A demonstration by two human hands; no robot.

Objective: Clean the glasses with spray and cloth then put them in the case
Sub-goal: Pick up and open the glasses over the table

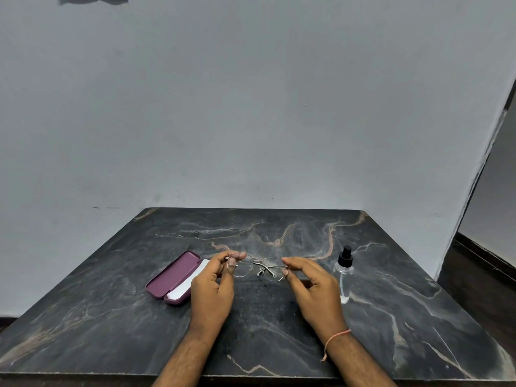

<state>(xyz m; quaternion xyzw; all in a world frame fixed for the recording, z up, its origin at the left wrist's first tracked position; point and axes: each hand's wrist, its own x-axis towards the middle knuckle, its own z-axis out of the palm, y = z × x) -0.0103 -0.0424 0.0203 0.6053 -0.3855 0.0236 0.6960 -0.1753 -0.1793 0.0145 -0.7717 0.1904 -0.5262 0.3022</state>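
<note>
While both hands hover just above the middle of the dark marble table, they hold the glasses btwn them, lenses facing the person, w/ the folded arms crossing behind the bridge. Left hand pinches the left end of the frame, thumb and forefinger closed on it near the hinge, other fingers curled loosely underneath. Right hand pinches the right end the same way, thumb below and forefinger on top, remaining fingers relaxed and half bent. A thin pink thread circles the right wrist, one loose end hanging down. At approx 9 o'clock from the glasses lies the purple case, open, long axis running from 7 to 1 o'clock, w/ a white cloth resting in its nearer half, partly hidden by the left hand. At 3 o'clock, just beside the right hand, a clear spray bottle w/ a black nozzle stands upright on the table. Can't tell whether the bottle holds liquid. A plain grey wall rises at 12 o'clock, behind the table's far edge.
</note>
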